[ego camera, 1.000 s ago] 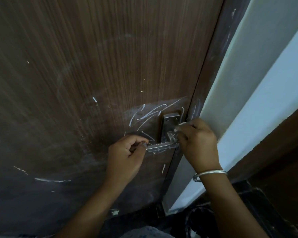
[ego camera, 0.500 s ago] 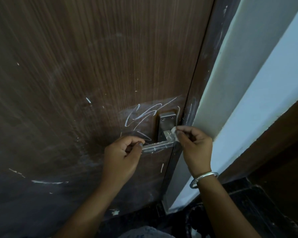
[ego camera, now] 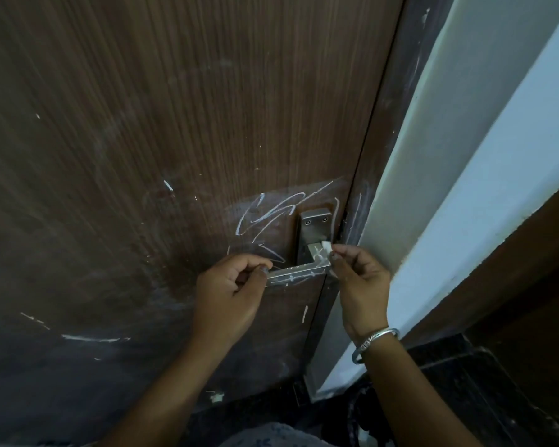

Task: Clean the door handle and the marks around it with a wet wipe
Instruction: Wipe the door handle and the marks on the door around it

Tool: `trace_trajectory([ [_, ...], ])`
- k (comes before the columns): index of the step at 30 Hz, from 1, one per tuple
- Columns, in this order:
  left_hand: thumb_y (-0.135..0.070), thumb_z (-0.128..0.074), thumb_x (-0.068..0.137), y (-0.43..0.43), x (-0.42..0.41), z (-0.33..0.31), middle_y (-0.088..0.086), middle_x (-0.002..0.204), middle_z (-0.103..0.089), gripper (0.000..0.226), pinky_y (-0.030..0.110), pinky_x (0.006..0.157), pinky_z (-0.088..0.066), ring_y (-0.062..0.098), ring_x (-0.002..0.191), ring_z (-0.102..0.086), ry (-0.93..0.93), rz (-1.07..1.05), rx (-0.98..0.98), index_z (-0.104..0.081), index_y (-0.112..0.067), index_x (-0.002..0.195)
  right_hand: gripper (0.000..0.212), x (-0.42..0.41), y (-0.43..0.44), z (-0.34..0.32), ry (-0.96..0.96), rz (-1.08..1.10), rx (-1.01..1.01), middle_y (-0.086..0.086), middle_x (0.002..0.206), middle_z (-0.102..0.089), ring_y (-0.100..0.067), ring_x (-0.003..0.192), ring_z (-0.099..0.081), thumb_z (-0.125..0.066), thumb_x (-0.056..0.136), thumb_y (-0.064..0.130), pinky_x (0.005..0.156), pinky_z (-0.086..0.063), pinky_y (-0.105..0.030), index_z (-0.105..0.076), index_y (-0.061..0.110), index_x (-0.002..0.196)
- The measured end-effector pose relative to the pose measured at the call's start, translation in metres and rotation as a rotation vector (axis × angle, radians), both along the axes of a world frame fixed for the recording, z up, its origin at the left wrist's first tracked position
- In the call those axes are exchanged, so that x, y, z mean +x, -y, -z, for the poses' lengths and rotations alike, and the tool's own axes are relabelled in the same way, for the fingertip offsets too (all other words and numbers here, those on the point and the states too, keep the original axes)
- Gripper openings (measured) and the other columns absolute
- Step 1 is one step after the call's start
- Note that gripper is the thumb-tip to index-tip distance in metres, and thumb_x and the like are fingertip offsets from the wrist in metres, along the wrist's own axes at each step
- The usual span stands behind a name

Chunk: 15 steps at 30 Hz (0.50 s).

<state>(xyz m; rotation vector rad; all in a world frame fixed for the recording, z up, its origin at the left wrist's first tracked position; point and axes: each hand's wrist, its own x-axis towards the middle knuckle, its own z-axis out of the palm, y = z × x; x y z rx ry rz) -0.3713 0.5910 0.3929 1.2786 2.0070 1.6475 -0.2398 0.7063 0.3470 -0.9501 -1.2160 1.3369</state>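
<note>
- Brown wooden door point(ego camera: 175, 124) filling most of the view, shut against a dark frame point(ego camera: 388, 140) on the right.
- Metal door handle point(ego camera: 299, 273) low on the door near its right edge, lever pointing left, streaked with white.
- Upright metal plate point(ego camera: 313, 225) behind the handle, two screws at its top.
- White scribbled marks point(ego camera: 265, 214) on the wood just left of and above the plate; further white streaks point(ego camera: 94, 338) lower left, well apart from the handle.
- Left hand point(ego camera: 229, 295) closed around the free end of the lever, thumb pressed on its top, fingers curled under.
- Right hand point(ego camera: 359, 282) just beside the bend of the handle, thumb and forefinger pinched narrowly on a small white wipe point(ego camera: 326, 246).
- Wipe touching the neck of the handle where it meets the plate; most of it hidden by the fingertips.
- Silver bangle point(ego camera: 373, 343) around the right wrist.
- Pale wall point(ego camera: 465, 156) to the right of the frame, a dark band below it.
- Dark floor point(ego camera: 465, 398) at the lower right.
</note>
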Motion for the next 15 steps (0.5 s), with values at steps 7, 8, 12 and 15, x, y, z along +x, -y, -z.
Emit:
trace_trajectory([
  [7, 0.005, -0.063, 0.081, 0.001, -0.001, 0.002, -0.013, 0.068, -0.066, 0.032, 0.002, 0.056, -0.039, -0.009, 0.059, -0.057, 0.011, 0.011, 0.021, -0.069, -0.027, 0.079, 0.031, -0.018, 0.03, 0.023, -0.616, -0.151, -0.643, -0.016, 0.099, -0.064, -0.02, 0.082, -0.065, -0.051, 0.082, -0.011, 0.078, -0.057, -0.027, -0.056, -0.007, 0.113],
  [8, 0.005, -0.063, 0.082, 0.002, -0.001, 0.002, -0.013, 0.066, -0.065, 0.032, 0.002, 0.054, -0.038, -0.009, 0.058, -0.057, 0.013, 0.013, 0.021, -0.069, -0.027, 0.08, 0.032, -0.022, 0.033, 0.022, -0.675, -0.168, -0.668, -0.016, 0.098, -0.064, -0.02, 0.083, -0.064, -0.053, 0.079, -0.01, 0.081, -0.055, -0.027, -0.057, -0.007, 0.111],
  [12, 0.003, -0.064, 0.082, 0.002, -0.001, 0.004, -0.013, 0.069, -0.066, 0.032, 0.003, 0.057, -0.04, -0.008, 0.061, -0.059, 0.009, 0.009, 0.016, -0.069, -0.029, 0.08, 0.021, -0.037, 0.038, 0.015, -0.806, -0.188, -0.756, -0.005, 0.074, -0.072, -0.011, 0.064, -0.068, -0.051, 0.079, -0.008, 0.057, -0.056, -0.02, -0.064, 0.006, 0.088],
  [15, 0.002, -0.064, 0.082, 0.002, -0.002, 0.004, -0.011, 0.075, -0.069, 0.034, 0.005, 0.061, -0.043, -0.005, 0.067, -0.062, 0.015, 0.016, 0.012, -0.068, -0.032, 0.079, 0.025, -0.047, 0.037, 0.013, -0.823, -0.16, -0.819, -0.004, 0.07, -0.071, -0.01, 0.058, -0.067, -0.044, 0.088, -0.009, 0.051, -0.053, -0.018, -0.063, 0.007, 0.088],
])
